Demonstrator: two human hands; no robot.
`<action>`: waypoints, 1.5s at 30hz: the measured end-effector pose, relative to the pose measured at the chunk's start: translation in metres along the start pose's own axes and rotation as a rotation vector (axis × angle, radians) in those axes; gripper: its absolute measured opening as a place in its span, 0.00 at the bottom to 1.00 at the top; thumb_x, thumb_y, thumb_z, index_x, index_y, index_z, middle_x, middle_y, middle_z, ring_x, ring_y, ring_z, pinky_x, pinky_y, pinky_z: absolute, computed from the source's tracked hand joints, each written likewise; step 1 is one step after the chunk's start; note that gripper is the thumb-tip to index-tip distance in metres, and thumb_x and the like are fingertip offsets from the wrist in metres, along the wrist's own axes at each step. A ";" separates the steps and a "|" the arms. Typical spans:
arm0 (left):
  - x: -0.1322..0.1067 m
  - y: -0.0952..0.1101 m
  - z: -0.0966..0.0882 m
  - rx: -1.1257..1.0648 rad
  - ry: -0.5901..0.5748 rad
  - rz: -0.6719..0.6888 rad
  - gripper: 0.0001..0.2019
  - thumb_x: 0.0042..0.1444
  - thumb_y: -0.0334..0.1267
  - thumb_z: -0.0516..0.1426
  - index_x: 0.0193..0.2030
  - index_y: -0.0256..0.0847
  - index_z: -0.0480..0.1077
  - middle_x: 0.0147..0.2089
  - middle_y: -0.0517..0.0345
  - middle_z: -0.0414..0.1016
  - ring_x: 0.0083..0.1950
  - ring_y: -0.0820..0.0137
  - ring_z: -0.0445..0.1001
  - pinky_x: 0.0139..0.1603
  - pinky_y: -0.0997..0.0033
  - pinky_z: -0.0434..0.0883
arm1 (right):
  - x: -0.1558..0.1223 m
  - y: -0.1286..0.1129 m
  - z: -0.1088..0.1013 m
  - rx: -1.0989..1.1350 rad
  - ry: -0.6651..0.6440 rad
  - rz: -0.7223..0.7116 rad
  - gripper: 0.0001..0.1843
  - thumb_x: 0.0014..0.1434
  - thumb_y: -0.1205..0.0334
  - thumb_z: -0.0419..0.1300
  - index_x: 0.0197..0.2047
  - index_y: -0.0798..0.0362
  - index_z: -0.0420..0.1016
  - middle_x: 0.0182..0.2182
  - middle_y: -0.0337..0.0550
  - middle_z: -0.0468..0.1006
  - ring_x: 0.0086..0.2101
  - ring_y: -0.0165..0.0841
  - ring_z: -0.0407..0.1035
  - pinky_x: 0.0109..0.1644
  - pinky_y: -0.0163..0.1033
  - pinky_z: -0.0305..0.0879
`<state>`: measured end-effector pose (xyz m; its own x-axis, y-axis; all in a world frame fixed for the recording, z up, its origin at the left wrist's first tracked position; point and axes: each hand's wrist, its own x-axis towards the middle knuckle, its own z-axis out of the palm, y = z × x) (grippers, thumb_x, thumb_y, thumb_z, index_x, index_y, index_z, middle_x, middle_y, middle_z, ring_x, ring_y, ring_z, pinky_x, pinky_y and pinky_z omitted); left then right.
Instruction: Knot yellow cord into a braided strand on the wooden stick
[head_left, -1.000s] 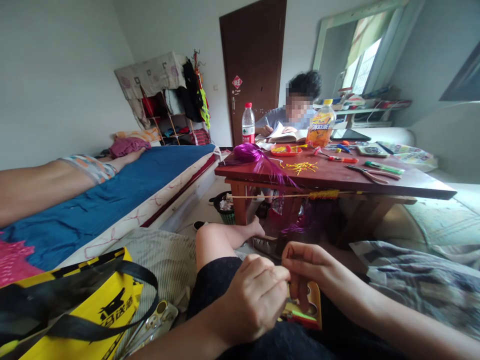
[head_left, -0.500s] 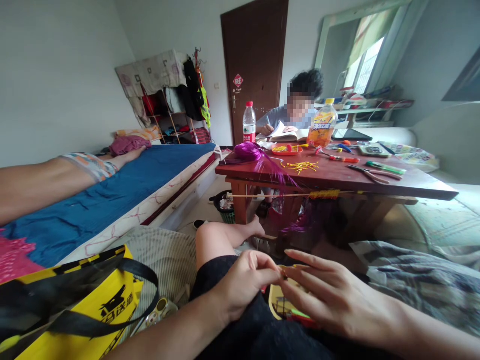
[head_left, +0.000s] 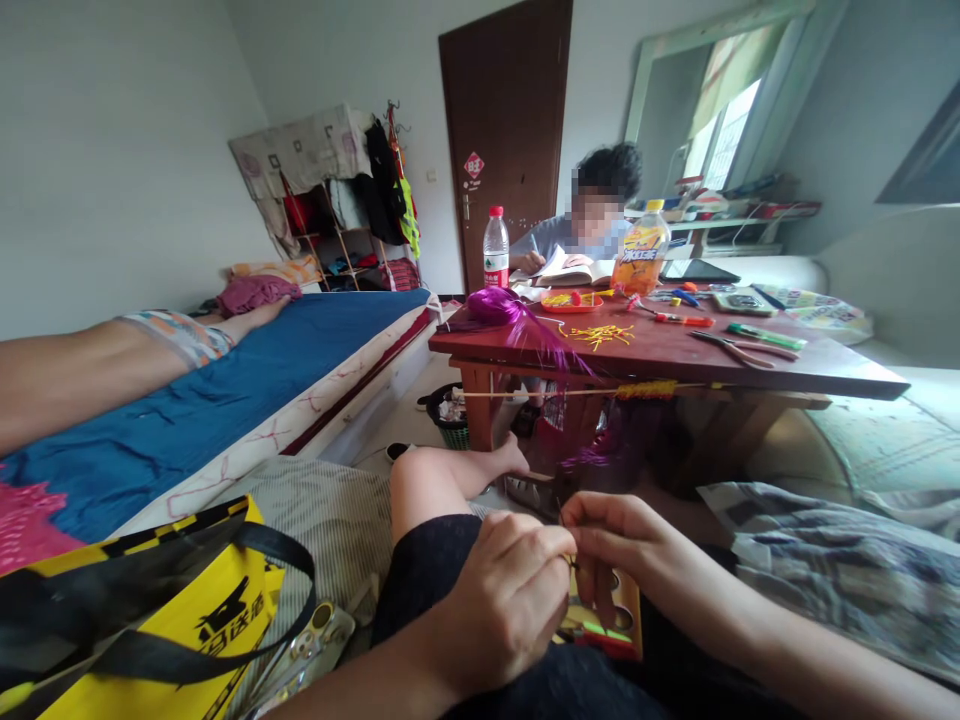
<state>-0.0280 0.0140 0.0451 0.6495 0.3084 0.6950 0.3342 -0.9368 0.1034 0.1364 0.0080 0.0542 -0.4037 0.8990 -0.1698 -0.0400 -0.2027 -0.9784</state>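
Note:
Above my lap, my left hand (head_left: 517,590) is closed, its fingers curled together around something too small to name. My right hand (head_left: 619,535) meets it, thumb and fingers pinched at the same spot, and what lies between them is mostly hidden. A tiny dark and yellowish bit shows at the fingertips. Under the hands lies a yellow tray (head_left: 632,602), partly covered, with round-handled metal pieces and some green and red items inside.
Ahead stands a red-brown table (head_left: 675,362) with purple tinsel strands (head_left: 501,308), yellow sticks (head_left: 600,335), pliers (head_left: 742,347), a water bottle (head_left: 496,250) and an orange drink bottle (head_left: 642,250). A person writes behind it. A yellow bag (head_left: 202,640) sits at left; someone lies on the bed.
My right hand has gone from spread fingers to a pinch. The left hand has turned over, its back now facing me, and moved slightly right. More of the yellow tray shows.

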 end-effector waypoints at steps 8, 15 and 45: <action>0.016 -0.002 -0.002 -0.522 -0.169 -0.608 0.07 0.51 0.29 0.52 0.25 0.35 0.69 0.29 0.55 0.73 0.31 0.71 0.66 0.35 0.71 0.61 | -0.009 -0.001 -0.007 -0.652 0.106 -0.388 0.08 0.59 0.63 0.47 0.32 0.56 0.63 0.23 0.40 0.73 0.22 0.29 0.69 0.26 0.35 0.68; 0.019 -0.007 0.007 -1.450 -0.142 -1.340 0.07 0.35 0.34 0.60 0.17 0.35 0.66 0.18 0.63 0.62 0.23 0.78 0.57 0.28 0.77 0.56 | -0.018 0.001 -0.014 -1.483 0.052 -1.274 0.14 0.60 0.74 0.43 0.39 0.61 0.69 0.26 0.45 0.76 0.27 0.31 0.71 0.53 0.46 0.62; 0.016 0.004 0.004 -1.349 -0.093 -1.176 0.05 0.40 0.33 0.60 0.20 0.35 0.69 0.27 0.58 0.68 0.30 0.75 0.65 0.35 0.75 0.61 | -0.018 0.000 -0.010 -1.248 0.024 -0.988 0.16 0.63 0.69 0.41 0.38 0.58 0.69 0.23 0.41 0.73 0.26 0.30 0.70 0.47 0.44 0.67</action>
<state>-0.0137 0.0162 0.0534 0.5542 0.8084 -0.1985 -0.0987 0.3007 0.9486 0.1526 -0.0047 0.0562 -0.6597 0.4866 0.5727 0.4805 0.8591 -0.1764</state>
